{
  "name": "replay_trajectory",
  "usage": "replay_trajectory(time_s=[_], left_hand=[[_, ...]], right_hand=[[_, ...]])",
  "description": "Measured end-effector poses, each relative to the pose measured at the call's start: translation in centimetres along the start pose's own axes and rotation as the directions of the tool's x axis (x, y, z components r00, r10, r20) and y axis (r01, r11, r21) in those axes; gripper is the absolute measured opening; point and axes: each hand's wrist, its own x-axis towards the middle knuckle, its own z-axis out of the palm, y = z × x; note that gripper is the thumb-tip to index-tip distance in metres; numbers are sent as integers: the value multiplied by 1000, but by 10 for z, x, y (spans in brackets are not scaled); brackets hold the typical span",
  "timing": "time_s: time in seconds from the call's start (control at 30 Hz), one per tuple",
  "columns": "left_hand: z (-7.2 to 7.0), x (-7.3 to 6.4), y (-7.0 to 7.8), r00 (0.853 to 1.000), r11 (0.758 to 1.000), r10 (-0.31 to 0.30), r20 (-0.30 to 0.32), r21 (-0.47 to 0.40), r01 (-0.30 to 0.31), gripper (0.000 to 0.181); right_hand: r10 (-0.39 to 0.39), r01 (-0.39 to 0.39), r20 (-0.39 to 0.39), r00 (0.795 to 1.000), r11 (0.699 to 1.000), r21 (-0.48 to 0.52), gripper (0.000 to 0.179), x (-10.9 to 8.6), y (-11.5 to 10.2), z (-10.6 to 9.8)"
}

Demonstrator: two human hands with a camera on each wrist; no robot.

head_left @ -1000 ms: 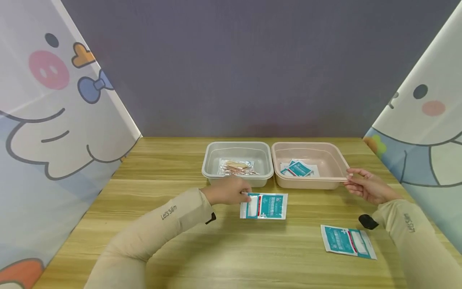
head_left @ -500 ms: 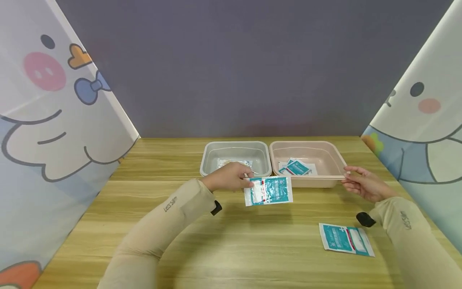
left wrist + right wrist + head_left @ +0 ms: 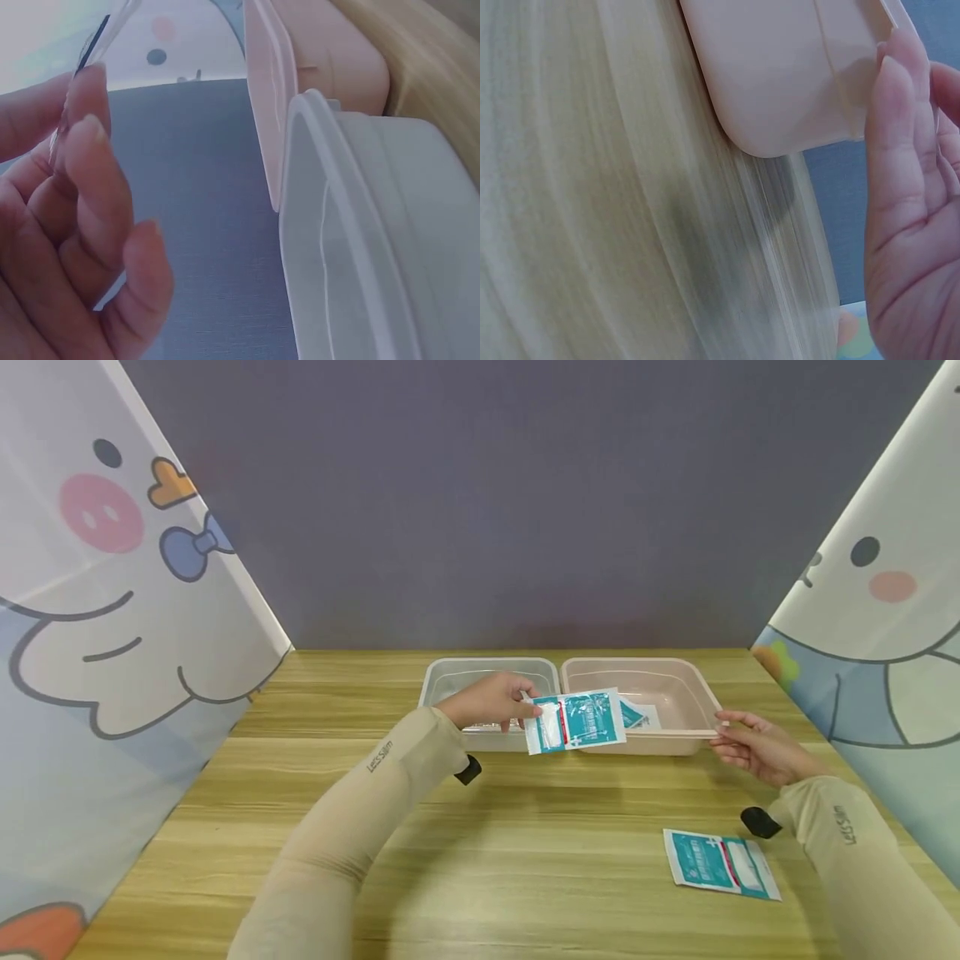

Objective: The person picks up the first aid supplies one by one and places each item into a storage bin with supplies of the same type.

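Note:
My left hand [image 3: 495, 700] pinches a teal-and-white medical packet [image 3: 588, 718] by its left end, with the packet overlapping the front of both bins in the head view. The left wrist view shows that packet [image 3: 94, 41] edge-on between thumb and fingers, level with the bin rims. At the right front corner of the pink plastic bin [image 3: 678, 693], my right hand [image 3: 765, 750] grips the rim between thumb and fingers. Similar packets [image 3: 643, 717] lie inside the pink bin, partly hidden behind the held one. Another teal-and-white packet [image 3: 720, 862] lies flat on the table near the right forearm.
A grey plastic bin [image 3: 491, 663] stands beside the pink one on its left; the left hand covers most of its contents. Both rest on a wood-grain table [image 3: 337, 743]. A dark panel [image 3: 480, 510] rises behind, with cartoon-printed walls [image 3: 60, 635] at the sides.
My left hand has lifted the packet from in front of the grey bin, moving it up and right toward the pink bin. The right hand has kept its grip on the rim.

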Motion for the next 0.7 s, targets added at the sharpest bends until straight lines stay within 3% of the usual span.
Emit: replay_trajectory(time_s=[0.3,0.7], left_hand=[[-4,17,5,1000,997,-12,-10,-72,11,14],[-16,41,-4,997,985,-80,-5,-155,79,21]], right_hand=[[-5,5,4,1000,1000,5,31,2,0,1],[-19,19,-5,1000,1000,-5,33,0,2,1]])
